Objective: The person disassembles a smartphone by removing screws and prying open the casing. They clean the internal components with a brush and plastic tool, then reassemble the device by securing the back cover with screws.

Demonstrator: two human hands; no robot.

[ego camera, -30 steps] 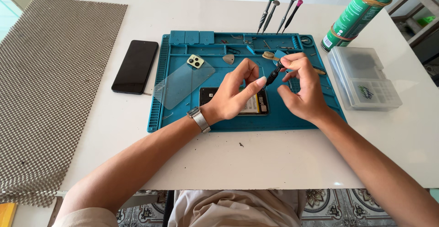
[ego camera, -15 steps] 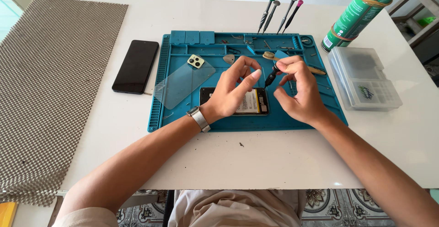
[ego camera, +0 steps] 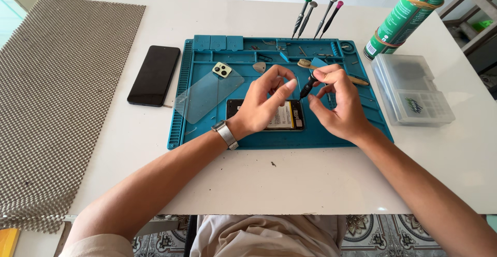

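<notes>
Your right hand (ego camera: pixel 339 104) pinched the black screwdriver (ego camera: pixel 307 87) – tilted toward eleven o'clock since a second ago – while your left hand (ego camera: pixel 266 101) stayed loosely open over the opened phone (ego camera: pixel 287 117).

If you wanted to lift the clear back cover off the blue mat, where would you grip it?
Probably the clear back cover's lower-left corner, coming from the left. It lies flat and tilted, that corner near the blue mat's edge, away from the camera block and the left hand.
</notes>
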